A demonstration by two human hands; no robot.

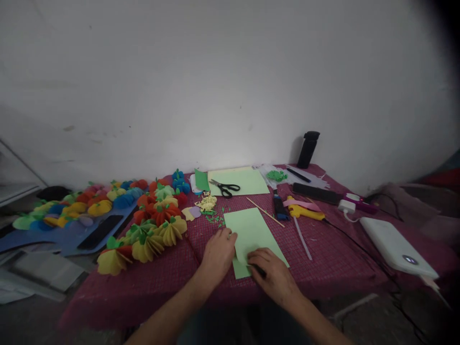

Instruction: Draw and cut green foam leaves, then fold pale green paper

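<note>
A sheet of light green paper (251, 225) lies at the front of the table, between my hands. My left hand (219, 251) is at the sheet's left edge, fingers bent and closed on a smaller light green paper piece (242, 253) that lies over the sheet. My right hand (273, 275) rests on the sheet's lower right part, fingers closed around a dark pen-like object (259, 270). Its tip points left, towards the smaller piece; whether it touches the paper I cannot tell.
Folded paper pumpkins (158, 230) cover the left side. Scissors (225, 188) lie on more paper (251, 179) behind. A wooden stick (266, 212), a yellow glue gun (305, 212) with its cord, a white power bank (398, 247) and a black bottle (308, 149) stand or lie rightward.
</note>
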